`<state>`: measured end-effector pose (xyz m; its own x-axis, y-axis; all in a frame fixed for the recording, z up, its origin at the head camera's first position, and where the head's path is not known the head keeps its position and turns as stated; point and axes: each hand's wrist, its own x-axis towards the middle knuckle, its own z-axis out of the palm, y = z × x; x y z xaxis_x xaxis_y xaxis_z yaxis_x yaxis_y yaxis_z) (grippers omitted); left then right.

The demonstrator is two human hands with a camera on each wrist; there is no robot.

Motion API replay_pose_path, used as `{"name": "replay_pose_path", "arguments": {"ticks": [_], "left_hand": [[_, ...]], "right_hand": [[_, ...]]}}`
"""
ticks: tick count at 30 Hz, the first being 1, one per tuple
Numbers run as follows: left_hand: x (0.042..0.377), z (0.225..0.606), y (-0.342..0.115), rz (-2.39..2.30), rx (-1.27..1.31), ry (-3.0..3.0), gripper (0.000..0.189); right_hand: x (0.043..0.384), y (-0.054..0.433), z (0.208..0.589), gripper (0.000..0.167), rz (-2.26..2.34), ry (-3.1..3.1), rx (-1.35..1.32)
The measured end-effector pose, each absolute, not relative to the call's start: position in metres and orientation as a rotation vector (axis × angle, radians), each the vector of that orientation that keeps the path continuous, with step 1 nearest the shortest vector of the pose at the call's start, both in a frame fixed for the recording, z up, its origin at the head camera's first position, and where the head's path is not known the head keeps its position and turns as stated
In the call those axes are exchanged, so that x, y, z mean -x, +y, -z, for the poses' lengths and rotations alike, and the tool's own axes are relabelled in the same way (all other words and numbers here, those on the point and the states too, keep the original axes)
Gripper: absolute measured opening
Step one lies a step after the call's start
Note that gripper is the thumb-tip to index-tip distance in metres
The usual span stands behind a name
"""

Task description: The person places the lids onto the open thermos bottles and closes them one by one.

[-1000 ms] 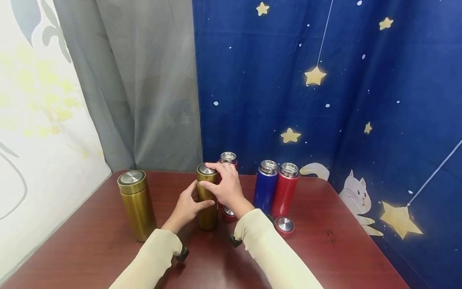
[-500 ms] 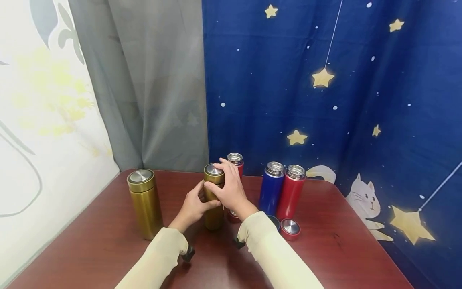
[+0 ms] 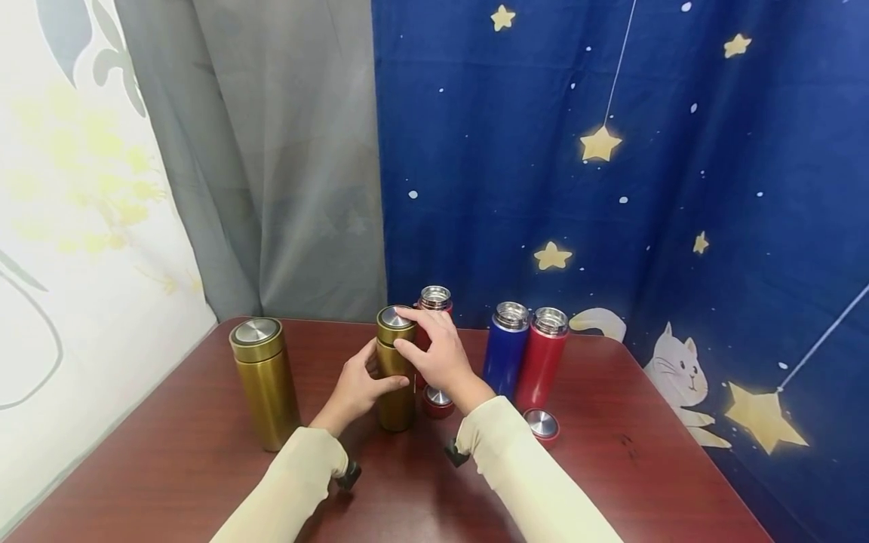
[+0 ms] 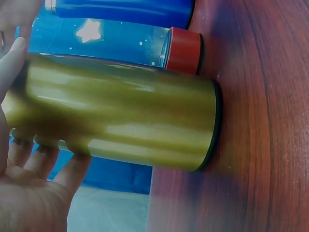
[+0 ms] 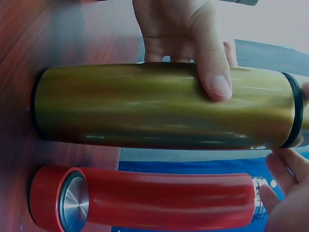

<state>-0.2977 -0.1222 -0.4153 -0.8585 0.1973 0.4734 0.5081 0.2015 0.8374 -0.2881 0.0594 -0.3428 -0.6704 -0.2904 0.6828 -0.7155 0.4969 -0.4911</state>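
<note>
A gold thermos [image 3: 395, 407] stands upright on the table between both hands. My left hand [image 3: 354, 392] grips its body, the thumb across the near side and the fingers round the other side, as the left wrist view shows on the gold body [image 4: 125, 111]. At the top, my right hand [image 3: 444, 358] holds the steel-topped gold lid [image 3: 387, 332] between thumb and fingers. A black ring [image 5: 292, 111] marks the seam under the lid in the right wrist view. Close behind stands an uncapped red thermos [image 5: 174, 198], with a red lid [image 3: 437, 405] in front of it.
A second gold thermos [image 3: 267, 392], lid on, stands at the left. To the right, uncapped blue [image 3: 505, 354] and red [image 3: 541, 369] thermoses stand side by side. Another red lid [image 3: 541, 424] lies before them, partly behind the right sleeve. Curtains hang behind the table [image 3: 170, 467].
My right hand has turned about the lid, its raised fingers now lower and its wrist further right. The left hand keeps its grip on the thermos. The head view shifted slightly.
</note>
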Motion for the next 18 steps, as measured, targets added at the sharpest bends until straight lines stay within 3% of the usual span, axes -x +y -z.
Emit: {"name": "replay_pose_path", "arguments": {"ticks": [18], "left_hand": [[0.2952, 0.4147, -0.1212, 1.710, 0.676, -2.209, 0.081]], "right_hand": [[0.2827, 0.0493, 0.3402, 0.051, -1.200, -2.329, -0.680]]}}
